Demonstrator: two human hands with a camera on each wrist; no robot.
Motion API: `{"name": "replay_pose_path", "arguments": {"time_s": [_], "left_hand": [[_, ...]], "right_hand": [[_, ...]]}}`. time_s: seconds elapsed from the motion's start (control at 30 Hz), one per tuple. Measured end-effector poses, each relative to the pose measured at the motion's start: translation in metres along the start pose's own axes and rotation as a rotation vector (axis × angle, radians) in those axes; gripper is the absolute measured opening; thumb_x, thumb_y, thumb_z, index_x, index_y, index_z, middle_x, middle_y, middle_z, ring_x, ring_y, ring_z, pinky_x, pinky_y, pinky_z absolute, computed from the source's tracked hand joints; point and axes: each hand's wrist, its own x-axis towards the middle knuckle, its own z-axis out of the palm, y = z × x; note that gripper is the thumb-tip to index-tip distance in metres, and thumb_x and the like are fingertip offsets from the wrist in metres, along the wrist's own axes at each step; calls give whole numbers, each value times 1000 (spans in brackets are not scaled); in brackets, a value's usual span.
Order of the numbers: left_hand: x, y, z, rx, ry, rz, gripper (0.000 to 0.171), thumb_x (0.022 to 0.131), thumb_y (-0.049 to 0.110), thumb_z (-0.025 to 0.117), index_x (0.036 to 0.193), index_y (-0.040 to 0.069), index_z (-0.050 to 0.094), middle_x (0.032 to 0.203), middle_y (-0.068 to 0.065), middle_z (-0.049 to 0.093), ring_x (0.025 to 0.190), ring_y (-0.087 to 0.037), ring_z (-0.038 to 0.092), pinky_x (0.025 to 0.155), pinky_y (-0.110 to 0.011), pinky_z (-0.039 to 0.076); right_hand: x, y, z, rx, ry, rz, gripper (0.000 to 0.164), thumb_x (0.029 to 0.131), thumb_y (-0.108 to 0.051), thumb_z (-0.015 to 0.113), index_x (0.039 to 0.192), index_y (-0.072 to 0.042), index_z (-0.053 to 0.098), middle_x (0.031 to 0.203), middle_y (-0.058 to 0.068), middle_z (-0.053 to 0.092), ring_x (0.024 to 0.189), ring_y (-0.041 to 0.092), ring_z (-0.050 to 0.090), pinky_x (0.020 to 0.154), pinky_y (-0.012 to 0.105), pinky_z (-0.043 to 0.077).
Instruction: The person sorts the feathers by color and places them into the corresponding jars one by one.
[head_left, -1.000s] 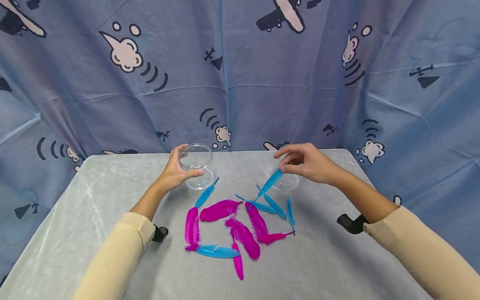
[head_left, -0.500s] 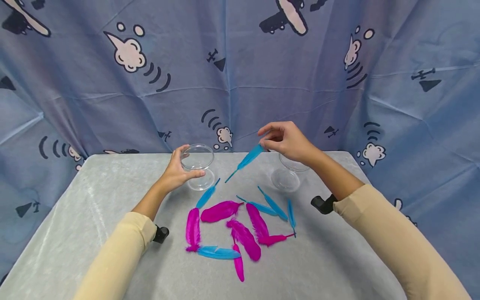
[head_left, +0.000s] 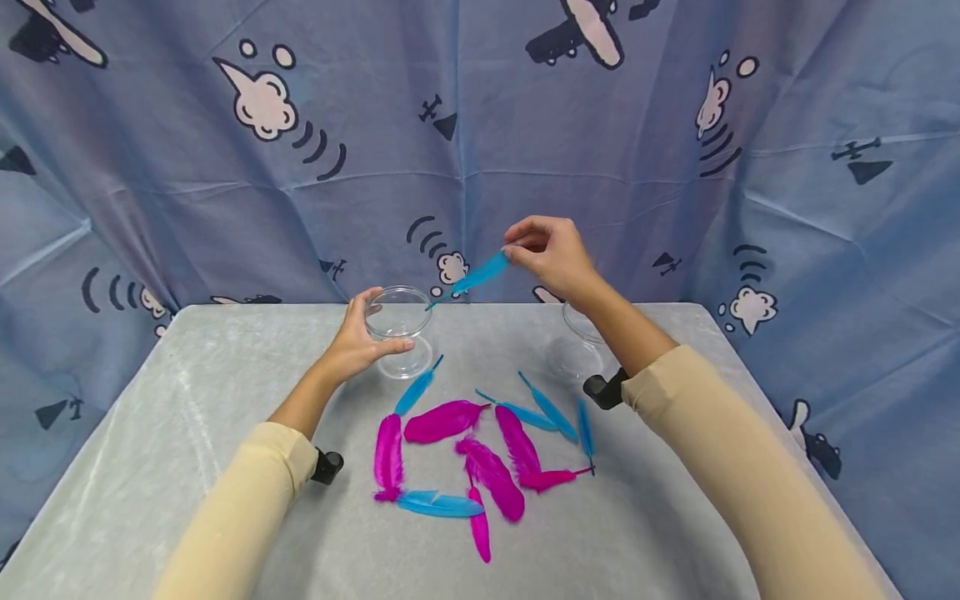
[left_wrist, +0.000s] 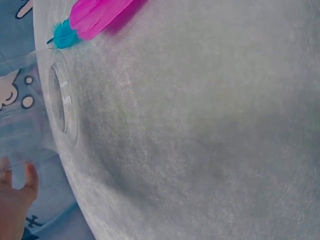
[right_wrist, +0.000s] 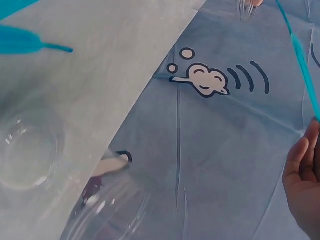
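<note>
Your hands work well apart at the far side of a pale table [head_left: 225, 375]. Your left hand [head_left: 358, 337] clasps an upright clear cup [head_left: 400, 332], thumb on one side and fingers on the other. Your right hand [head_left: 551, 257], raised, pinches a blue feather [head_left: 481, 272] near its vane's end, the quill slanting down to just beside the cup's rim; whether the two touch, you cannot tell from these views. A second clear cup [head_left: 576, 357] stands near the far edge, partly hidden behind your right forearm. In front of you lie five more blue feathers [head_left: 441, 504] and six magenta feathers [head_left: 491, 477], several overlapping. Behind the table hangs a blue curtain [head_left: 375, 225] printed with airplanes and clouds.
</note>
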Motion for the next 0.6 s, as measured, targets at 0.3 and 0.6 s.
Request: {"name": "replay_pose_path", "arguments": {"time_s": [0.3,0.6], "left_hand": [[-1,1,-1,9,-10,-14,105,79,29,86,157,13,18,159,-14,19,147,-31,26,114,-54,31],[1,0,0,14,-11,-10,104,79,32,85,157,13,17,159,-13,20,147,-31,26,112,-55,34]], "right_hand": [[12,2,28,31,63,71,15,92,-3,68,106,3,69,97,15,72,85,21,63,71,25,51],[14,0,57,-29,23,55,14,94,-3,66,106,3,69,99,14,72,88,24,65,78,32,54]]}}
